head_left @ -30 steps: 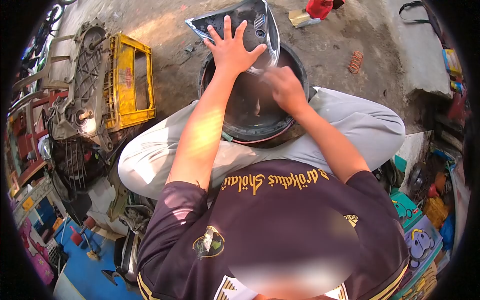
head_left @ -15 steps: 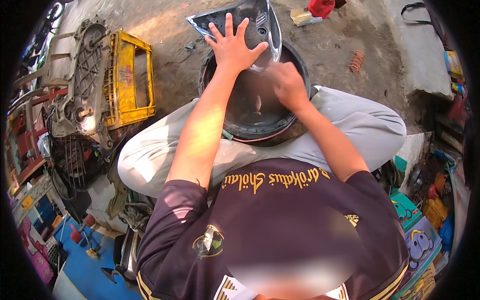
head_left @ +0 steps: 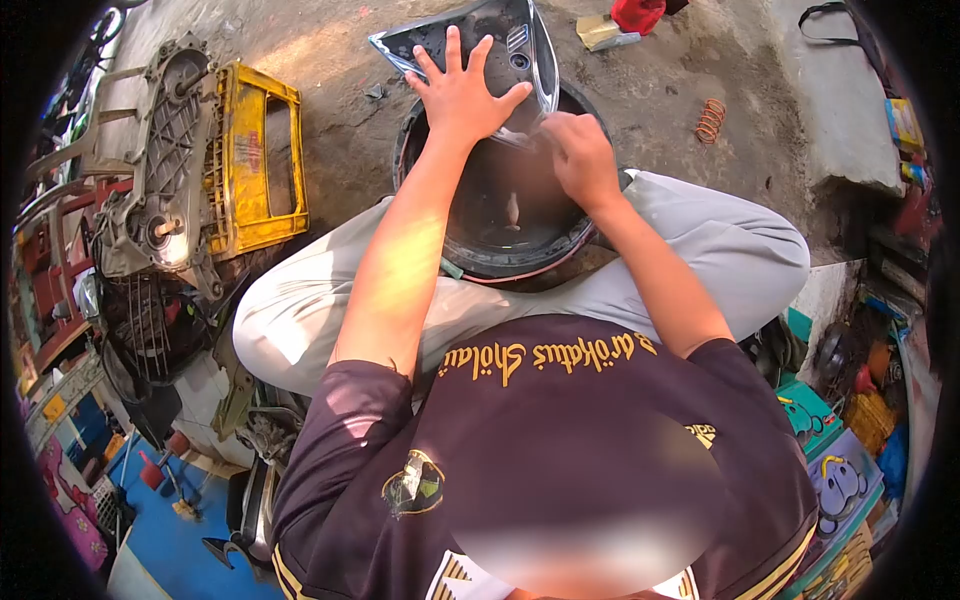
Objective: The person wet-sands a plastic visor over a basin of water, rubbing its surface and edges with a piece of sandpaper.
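Note:
A dark motorcycle body panel (head_left: 475, 35) with a shiny clear or silver edge rests tilted over the far rim of a round black tub (head_left: 495, 268). Water droplets dot its surface. My left hand (head_left: 465, 98) presses on the panel, fingers spread wide. Beside the panel's lower right edge is my right hand (head_left: 582, 155), its fingers curled closed; whatever they hold, if anything, is hidden. Dark, murky water (head_left: 490, 205) fills the tub, which stands between my crossed legs. A small pale shape (head_left: 513, 210) shows in the water, too unclear to name.
Left of me stand a yellow plastic crate (head_left: 262, 225) and a metal engine casing (head_left: 165, 150). A rusty coil spring (head_left: 710, 121) lies on the floor to the right. Further off are a red item (head_left: 635, 15) and a small box (head_left: 603, 35). Packets clutter the right side.
My right hand has shifted slightly up at the panel's edge and looks less blurred. My left hand stays spread on the panel.

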Available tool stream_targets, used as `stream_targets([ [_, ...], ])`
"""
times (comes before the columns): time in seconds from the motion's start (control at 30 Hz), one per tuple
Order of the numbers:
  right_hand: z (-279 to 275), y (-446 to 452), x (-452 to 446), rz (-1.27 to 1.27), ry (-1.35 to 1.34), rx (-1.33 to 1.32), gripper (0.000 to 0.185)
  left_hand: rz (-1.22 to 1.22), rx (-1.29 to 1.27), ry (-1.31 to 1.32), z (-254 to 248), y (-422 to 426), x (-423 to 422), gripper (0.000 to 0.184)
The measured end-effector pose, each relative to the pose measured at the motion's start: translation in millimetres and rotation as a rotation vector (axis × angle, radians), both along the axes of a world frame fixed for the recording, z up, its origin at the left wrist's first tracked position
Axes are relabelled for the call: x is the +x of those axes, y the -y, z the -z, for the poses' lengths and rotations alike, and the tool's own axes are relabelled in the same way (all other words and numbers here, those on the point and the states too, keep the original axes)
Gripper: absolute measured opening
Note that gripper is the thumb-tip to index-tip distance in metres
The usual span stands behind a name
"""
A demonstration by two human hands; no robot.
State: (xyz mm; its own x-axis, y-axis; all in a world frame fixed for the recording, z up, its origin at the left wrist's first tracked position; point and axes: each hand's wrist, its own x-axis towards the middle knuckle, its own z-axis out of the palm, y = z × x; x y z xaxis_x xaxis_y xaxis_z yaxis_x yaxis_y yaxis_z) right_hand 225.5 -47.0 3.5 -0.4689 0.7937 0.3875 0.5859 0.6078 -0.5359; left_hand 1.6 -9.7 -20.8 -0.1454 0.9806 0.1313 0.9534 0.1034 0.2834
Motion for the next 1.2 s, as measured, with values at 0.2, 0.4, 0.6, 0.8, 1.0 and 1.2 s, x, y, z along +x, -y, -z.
stream_targets([
  [0.2, -0.8, 3.1, 1.0, -0.060, 0.028, 0.026, 0.041, -0.001, -0.002, 0.003, -2.9, -3.2, 3.1, 0.103],
  [0.4, -8.8, 22.9, -8.0, -0.149, 0.041, 0.018, 0.038, 0.010, 0.020, 0.014, -3.2, -3.3, 3.5, 0.104],
  [0.6, 0.8, 9.3, -3.9, -0.059, 0.047, 0.018, 0.039, 0.006, 0.006, 0.011, -5.7, -0.7, 3.4, 0.105],
  [0.8, 0.6, 3.7, 1.5, 0.012, 0.013, 0.007, 0.036, -0.001, 0.009, 0.006, -3.2, -1.6, 3.5, 0.104],
  [1.0, -5.9, 6.9, 2.7, -0.069, 0.025, 0.044, 0.035, 0.001, -0.009, 0.000, -3.6, -3.1, 4.2, 0.102],
  [1.2, -13.1, 24.3, -7.7, -0.133, 0.024, 0.016, 0.035, 0.004, -0.009, -0.010, -5.9, -1.0, 3.9, 0.103],
])
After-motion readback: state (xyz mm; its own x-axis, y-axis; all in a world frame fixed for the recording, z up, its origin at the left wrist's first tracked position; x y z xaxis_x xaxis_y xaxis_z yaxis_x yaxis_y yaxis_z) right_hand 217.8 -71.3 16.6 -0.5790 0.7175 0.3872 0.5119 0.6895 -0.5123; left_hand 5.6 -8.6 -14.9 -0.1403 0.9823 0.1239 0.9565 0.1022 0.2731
